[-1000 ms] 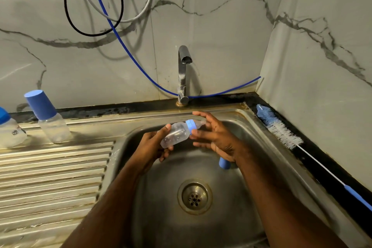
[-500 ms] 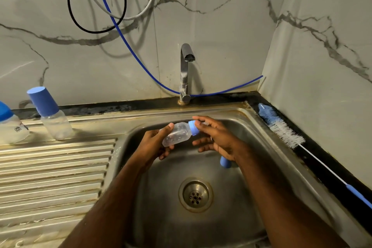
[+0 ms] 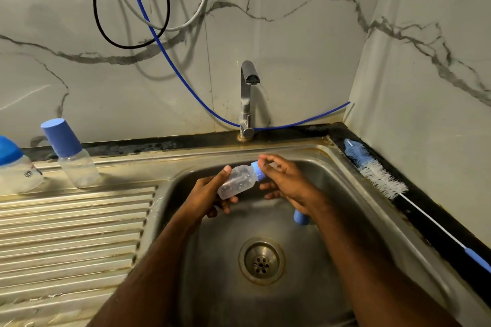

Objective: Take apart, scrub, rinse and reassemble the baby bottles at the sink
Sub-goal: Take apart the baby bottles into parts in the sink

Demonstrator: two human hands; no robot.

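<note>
Steel sink (image 3: 345,167) under marble walls (image 3: 292,34); left hand (image 3: 210,194) grips bottle (image 3: 236,180), right hand (image 3: 287,180) pinches its collar (image 3: 257,171)

clear bottle (image 3: 237,181) with blue collar (image 3: 257,171) tilted, neck toward 2 o'clock, held over the sink. two capped bottles stand at 9 o'clock: one (image 3: 77,164) with tall blue cap, another (image 3: 16,170) at the edge. blue cap (image 3: 300,216) in the basin.
</note>
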